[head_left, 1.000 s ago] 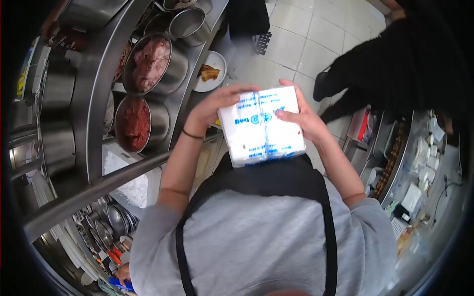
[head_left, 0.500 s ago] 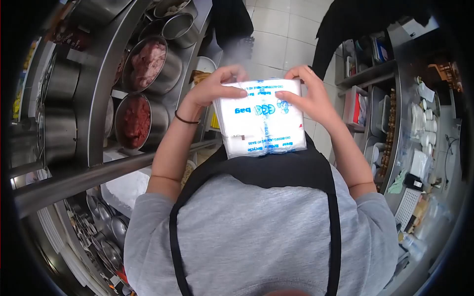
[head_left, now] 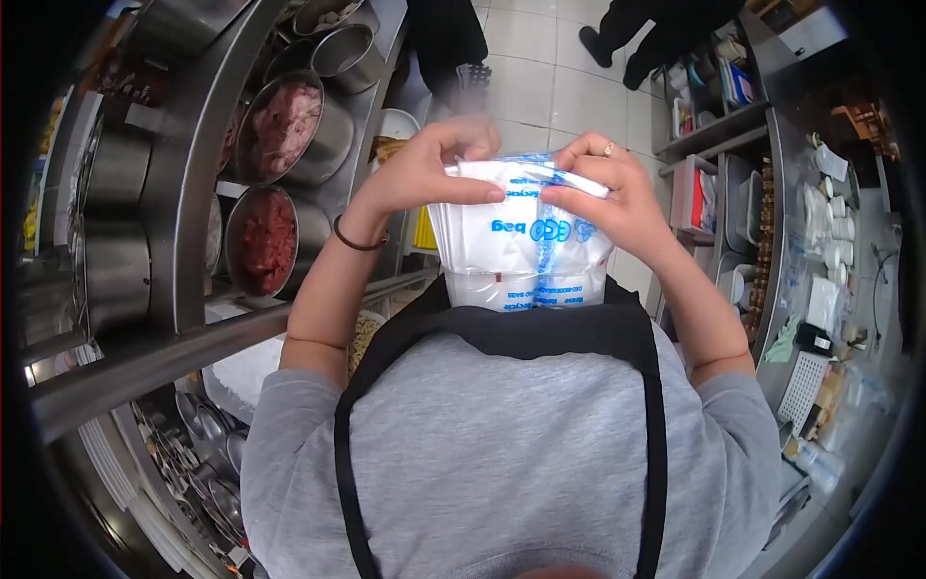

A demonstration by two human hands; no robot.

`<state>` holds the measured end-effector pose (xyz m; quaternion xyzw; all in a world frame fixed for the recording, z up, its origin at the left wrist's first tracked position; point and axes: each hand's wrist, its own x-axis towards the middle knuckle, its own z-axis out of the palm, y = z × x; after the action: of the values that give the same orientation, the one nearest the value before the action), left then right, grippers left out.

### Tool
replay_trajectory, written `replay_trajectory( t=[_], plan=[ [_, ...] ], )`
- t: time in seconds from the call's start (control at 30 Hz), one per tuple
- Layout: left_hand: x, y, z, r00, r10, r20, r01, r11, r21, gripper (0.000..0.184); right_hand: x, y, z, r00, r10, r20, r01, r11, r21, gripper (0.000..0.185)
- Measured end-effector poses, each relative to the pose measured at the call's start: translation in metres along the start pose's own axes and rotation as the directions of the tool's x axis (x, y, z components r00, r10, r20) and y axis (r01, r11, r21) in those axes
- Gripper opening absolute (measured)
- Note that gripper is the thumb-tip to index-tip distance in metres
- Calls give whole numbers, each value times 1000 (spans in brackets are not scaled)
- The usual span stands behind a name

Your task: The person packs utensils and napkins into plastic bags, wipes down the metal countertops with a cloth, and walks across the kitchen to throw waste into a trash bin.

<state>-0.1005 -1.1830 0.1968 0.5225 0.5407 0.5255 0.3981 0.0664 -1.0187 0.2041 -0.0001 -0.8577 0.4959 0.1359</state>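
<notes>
Steel pots (head_left: pixel 333 140) of raw meat (head_left: pixel 267 246) crowd the left side, a plate (head_left: pixel 398 122) showing beyond the left hand (head_left: pixel 422 174); dark-clad legs (head_left: pixel 667 41) stand up ahead, and loaded shelves (head_left: pixel 716 131) line the right. Here's the white pack (head_left: pixel 516 232), in front of the apron (head_left: pixel 521 333), its far edge gripped by left hand and right hand (head_left: pixel 619 201) alike, thumbs (head_left: pixel 475 191) on the face, fingers (head_left: pixel 590 145) curled beyond.

A glossy, semi-translucent sheen is shown by the white rectangular bundle of thin plastic bags (head_left: pixel 502 255), its blue-printed surface being finely creased. Matt, dark cloth is seen in the black bib apron (head_left: pixel 569 333), and soft, heathered knit in the grey short-sleeved shirt (head_left: pixel 502 444). Smooth, reflective metal is presented by the deep round silver pots (head_left: pixel 336 137). Pale square floor tiles (head_left: pixel 521 92) are finished smooth, with a slight shine.
</notes>
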Motion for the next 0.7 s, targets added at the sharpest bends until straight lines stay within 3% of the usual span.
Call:
replay_trajectory(
  t=[0.1, 0.17, 0.3, 0.33, 0.4, 0.47, 0.5, 0.63, 0.67, 0.7],
  plan=[
    [-7, 0, 0, 997, 29, -67, -29, 1000, -11, 40, -6, 0, -3, 998, -12, -64, 17, 997, 80, 13],
    [-16, -5, -3, 979, 111, -172, -99, 992, 78, 43, -11, -1, -11, 952, 291, -99, -248, 918, 308, 12],
    [-15, -1, -11, 973, 191, -126, -174, 975, 135, 49, -9, 9, 2, 936, 275, -219, -165, 894, 416, 11],
    [-14, -2, -13, 973, 189, -129, -172, 976, 132, 49, 0, 7, 4, 952, 44, -303, 39, 964, 262, 11],
    [-11, 1, -16, 990, 127, -60, -121, 989, 89, 38, 15, 4, -2, 918, -196, -345, 241, 966, 91, 11],
    [-9, 6, -13, 996, 45, -75, -45, 999, 0, 35, 28, 2, -11, 969, -240, -53, 243, 969, 50, 11],
    [-7, 10, -11, 996, -33, -82, 26, 996, -88, 37, 32, 5, -13, 975, -218, -36, 217, 975, -40, 12],
    [-3, 14, -9, 994, -76, -74, 62, 983, -171, 54, 42, -7, -19, 959, -252, -129, 245, 967, -66, 12],
    [-4, 11, -12, 996, -14, -83, 5, 994, -106, 45, 42, -10, -17, 960, -249, -126, 242, 968, -64, 12],
    [-5, 9, -13, 995, 48, -89, -51, 998, -40, 37, 42, -11, -16, 956, -186, -226, 199, 979, 37, 11]
  ],
)
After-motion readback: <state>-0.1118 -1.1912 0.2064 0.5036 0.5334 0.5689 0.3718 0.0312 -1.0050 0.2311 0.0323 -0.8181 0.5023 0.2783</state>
